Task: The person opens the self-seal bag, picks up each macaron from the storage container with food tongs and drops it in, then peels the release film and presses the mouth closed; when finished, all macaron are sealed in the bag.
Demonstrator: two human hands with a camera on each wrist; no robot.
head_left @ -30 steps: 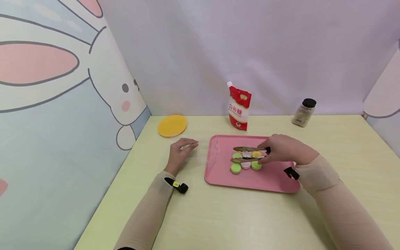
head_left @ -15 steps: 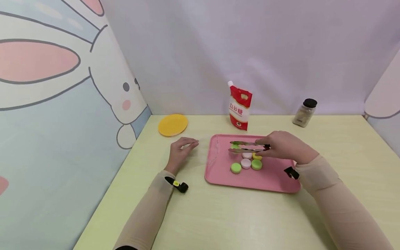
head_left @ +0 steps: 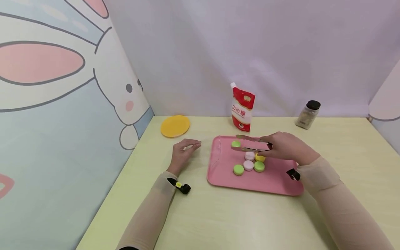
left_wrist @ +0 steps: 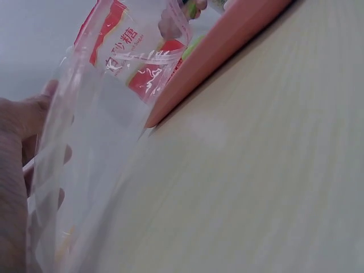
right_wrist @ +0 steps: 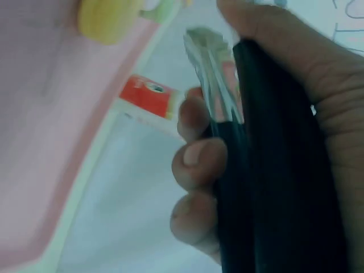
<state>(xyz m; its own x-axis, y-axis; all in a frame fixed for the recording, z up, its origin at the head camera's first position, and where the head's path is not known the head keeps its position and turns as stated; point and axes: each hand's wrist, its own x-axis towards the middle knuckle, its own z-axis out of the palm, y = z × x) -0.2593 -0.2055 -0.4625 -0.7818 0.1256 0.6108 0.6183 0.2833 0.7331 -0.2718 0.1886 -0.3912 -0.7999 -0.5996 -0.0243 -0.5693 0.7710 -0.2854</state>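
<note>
In the head view, my right hand (head_left: 285, 147) grips metal tongs (head_left: 250, 149) with black handles above the pink tray (head_left: 272, 182). A green macaron (head_left: 235, 143) is between the tips of the tongs; whether it is off the tray I cannot tell. Below lie two green macarons, two pale pink macarons (head_left: 248, 165) and a yellow macaron (head_left: 260, 157), partly behind the right fingers. My left hand (head_left: 182, 154) holds the edge of a clear plastic bag (left_wrist: 108, 153), plain in the left wrist view. The right wrist view shows fingers curled round the black tong handles (right_wrist: 284, 159).
A yellow plate (head_left: 175, 126) lies at the back left of the table (head_left: 203, 218). Behind the tray stands a red and white sugar pouch (head_left: 243, 111). Farther right a jar (head_left: 307, 115) with a black lid leans. A curtain wall closes off the back.
The tongs have moved up and slightly away from the other macarons, with the green macaron travelling between their tips. My left hand has stayed in place. The head view has shifted slightly.
</note>
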